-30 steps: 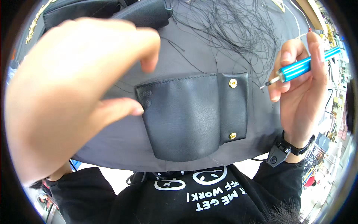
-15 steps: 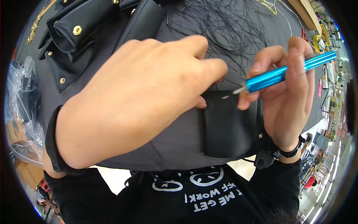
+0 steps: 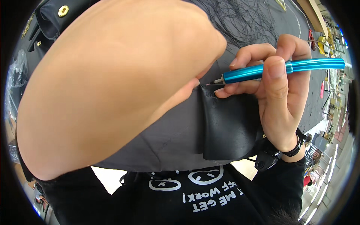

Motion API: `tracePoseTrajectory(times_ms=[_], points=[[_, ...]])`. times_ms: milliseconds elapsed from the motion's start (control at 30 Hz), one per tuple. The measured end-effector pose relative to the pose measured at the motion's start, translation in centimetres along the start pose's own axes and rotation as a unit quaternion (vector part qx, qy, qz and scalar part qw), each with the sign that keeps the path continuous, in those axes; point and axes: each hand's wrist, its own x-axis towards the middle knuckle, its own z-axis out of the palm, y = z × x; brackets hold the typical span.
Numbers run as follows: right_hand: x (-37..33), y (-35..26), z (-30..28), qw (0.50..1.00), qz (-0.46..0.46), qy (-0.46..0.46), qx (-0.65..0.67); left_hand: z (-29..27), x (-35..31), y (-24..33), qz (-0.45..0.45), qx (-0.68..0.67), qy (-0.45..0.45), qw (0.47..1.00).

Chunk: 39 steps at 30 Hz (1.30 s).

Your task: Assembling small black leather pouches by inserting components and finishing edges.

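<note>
My right hand (image 3: 279, 82) is closed round a shiny blue pen-shaped tool (image 3: 243, 74) with a thin tip. That tip points left, at the upper left corner of a black leather pouch (image 3: 232, 129), and seems to touch or nearly touch it. Some right fingertips rest against the pouch's upper edge. My left hand (image 3: 123, 71) looms large and close, back of the hand up. Its thumb and finger come together beside the same corner; what they pinch is hidden. The other left fingers cannot be seen.
A tangle of black threads (image 3: 243, 22) lies at the far side of the dark grey cloth (image 3: 168, 138). Black leather pouches with gold snaps (image 3: 63, 11) lie far left, partly behind my left hand. Clear plastic bags (image 3: 20, 75) are at the left edge; red-handled pliers (image 3: 310, 35) lie far right.
My left hand has risen toward the camera and covers more of the pouches. The blue tool has moved left with my right hand, its tip now at the pouch's corner.
</note>
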Motion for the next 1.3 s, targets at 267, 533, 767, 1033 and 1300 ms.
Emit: tracePoseTrajectory(times_ms=[267, 533, 767, 1033, 1300], points=[[-2.1, 0.2, -0.6, 0.998, 0.034, 0.054, -0.016, 1.6, 0.4, 0.9, 0.03, -0.028, 0.013, 0.999], [-1.8, 0.0, -0.5, 0.997, 0.04, 0.065, -0.018, 1.1, 0.6, 0.6, 0.037, -0.019, 0.001, 0.999], [-1.6, -0.2, -0.4, 0.996, 0.045, 0.066, -0.031, 1.0, 0.8, 0.7, 0.037, -0.019, 0.007, 0.999], [-0.1, -1.0, 0.1, 0.997, 0.045, 0.049, 0.024, -0.5, 0.1, 0.6, 0.0, 0.011, 0.004, 1.0], [0.4, -2.1, 0.6, 0.977, 0.071, 0.183, 0.083, 1.9, -2.0, 0.3, -0.006, -0.025, -0.038, 0.999]])
